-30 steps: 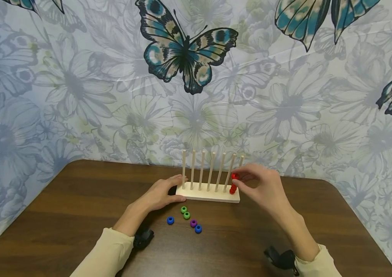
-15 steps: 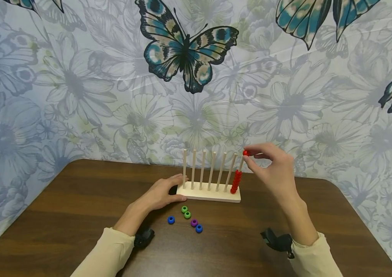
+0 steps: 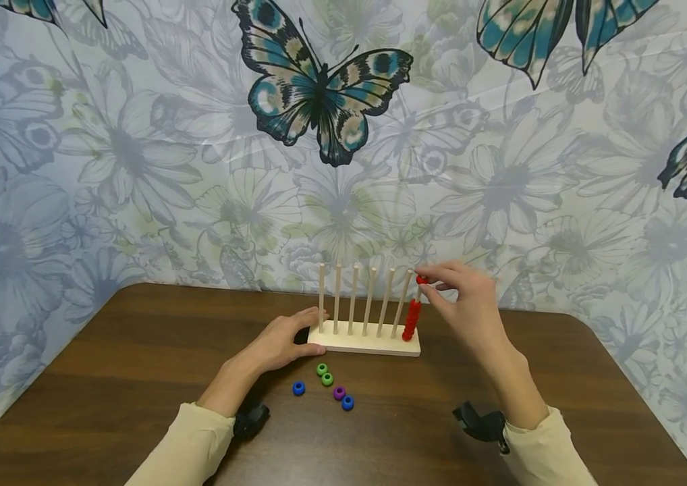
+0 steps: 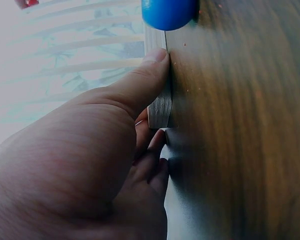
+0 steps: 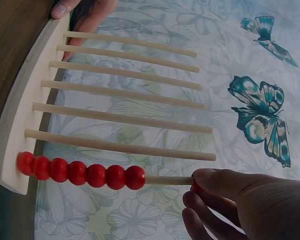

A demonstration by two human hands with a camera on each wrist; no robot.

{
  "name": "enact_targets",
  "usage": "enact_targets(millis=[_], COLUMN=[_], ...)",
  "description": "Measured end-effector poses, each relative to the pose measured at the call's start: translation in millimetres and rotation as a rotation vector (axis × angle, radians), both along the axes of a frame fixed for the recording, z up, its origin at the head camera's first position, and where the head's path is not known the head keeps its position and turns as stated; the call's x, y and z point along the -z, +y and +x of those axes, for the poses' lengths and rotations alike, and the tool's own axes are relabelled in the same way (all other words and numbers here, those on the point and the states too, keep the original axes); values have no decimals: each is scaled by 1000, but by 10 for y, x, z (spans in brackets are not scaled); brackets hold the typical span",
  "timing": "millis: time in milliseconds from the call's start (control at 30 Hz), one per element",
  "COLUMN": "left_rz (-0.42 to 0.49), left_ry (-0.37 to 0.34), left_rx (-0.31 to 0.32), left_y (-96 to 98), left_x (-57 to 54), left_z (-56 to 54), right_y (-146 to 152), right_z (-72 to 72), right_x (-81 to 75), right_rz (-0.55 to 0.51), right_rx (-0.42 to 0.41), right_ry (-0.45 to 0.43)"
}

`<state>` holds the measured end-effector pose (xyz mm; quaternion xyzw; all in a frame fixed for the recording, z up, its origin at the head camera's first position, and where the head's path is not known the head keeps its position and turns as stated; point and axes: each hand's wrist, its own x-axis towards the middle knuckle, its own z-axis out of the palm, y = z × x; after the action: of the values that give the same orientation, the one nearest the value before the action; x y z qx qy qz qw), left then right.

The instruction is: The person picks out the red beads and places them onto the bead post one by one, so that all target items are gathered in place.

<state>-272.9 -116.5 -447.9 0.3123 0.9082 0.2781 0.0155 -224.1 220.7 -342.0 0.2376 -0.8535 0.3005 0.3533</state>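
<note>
A wooden peg rack with a pale base [image 3: 374,345] and a row of upright pegs stands towards the back of the table. My left hand [image 3: 279,343] grips the base's left end, thumb on the front edge and fingers behind it. At the top of the rightmost peg, my right hand [image 3: 468,297] pinches a red bead [image 3: 422,279] between thumb and index finger. The peg's tip is hidden by that bead and the fingers. Lower on this peg sits a stack of red beads [image 5: 77,173], with bare peg between. The other pegs carry nothing.
On the brown table [image 3: 416,432] in front of the rack lie two green beads [image 3: 327,379], a purple bead [image 3: 339,393] and two blue beads [image 3: 299,388]. A patterned butterfly cloth [image 3: 343,223] hangs behind the table.
My right hand has risen from low on the rightmost peg to above its top, then come slightly down with the red bead. My left hand has stayed on the base.
</note>
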Motion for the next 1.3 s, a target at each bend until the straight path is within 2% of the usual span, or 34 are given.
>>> enact_targets(millis=[200, 333, 567, 733, 833, 1033, 1300], left_rz=[8, 14, 15, 6, 6, 5, 4], left_ry=[12, -5, 8, 22, 6, -22, -8], left_rx=[-4, -4, 1, 7, 8, 7, 10], left_y=[10, 31, 62, 61, 60, 66, 28], left_x=[33, 32, 32, 48, 52, 27, 23], left_z=[1, 5, -34, -46, -33, -25, -12], right_y=[62, 194, 496, 706, 817, 997, 1117], right_z=[28, 76, 160, 263, 332, 461, 594], right_x=[85, 175, 418, 579, 657, 757, 846], right_rz=[8, 15, 114, 149, 165, 181, 183], right_rx=[42, 79, 127, 151, 164, 180, 205], right_ry=[-10, -28, -78, -98, -122, -194, -262])
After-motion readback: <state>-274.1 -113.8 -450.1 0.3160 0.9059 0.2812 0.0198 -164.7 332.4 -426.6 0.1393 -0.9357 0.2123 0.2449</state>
